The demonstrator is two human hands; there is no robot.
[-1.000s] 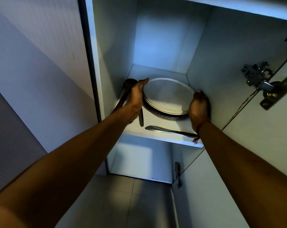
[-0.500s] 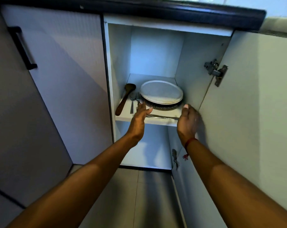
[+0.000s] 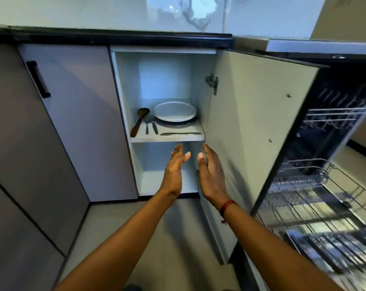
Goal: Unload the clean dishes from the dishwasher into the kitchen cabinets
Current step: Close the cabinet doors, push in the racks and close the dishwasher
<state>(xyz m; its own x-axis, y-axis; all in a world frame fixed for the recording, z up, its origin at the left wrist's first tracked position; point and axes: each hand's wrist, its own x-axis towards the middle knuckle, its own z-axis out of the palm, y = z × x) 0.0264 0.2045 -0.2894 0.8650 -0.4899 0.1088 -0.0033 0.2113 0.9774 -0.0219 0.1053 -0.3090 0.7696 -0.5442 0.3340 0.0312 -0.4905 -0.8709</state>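
Note:
A white plate (image 3: 174, 111) lies on top of a darker plate stack on the shelf (image 3: 167, 138) of the open base cabinet. Left of the plates lie a wooden spoon (image 3: 139, 122) and two forks (image 3: 151, 127). A knife (image 3: 180, 134) lies along the shelf's front edge. My left hand (image 3: 175, 169) and my right hand (image 3: 210, 172) hover side by side below the shelf, fingers straight, palms facing each other, holding nothing. At the right stands the open dishwasher with its wire racks (image 3: 320, 206) pulled out.
The cabinet door (image 3: 251, 127) hangs open between the shelf and the dishwasher. A closed grey door with a black handle (image 3: 38, 79) is at the left. A black countertop edge (image 3: 119, 37) runs above. Tiled floor lies below my arms.
Both hands let go of the plate stack and drew back out of the cabinet, coming closer together below the shelf. The view pulled back, bringing the dishwasher into sight.

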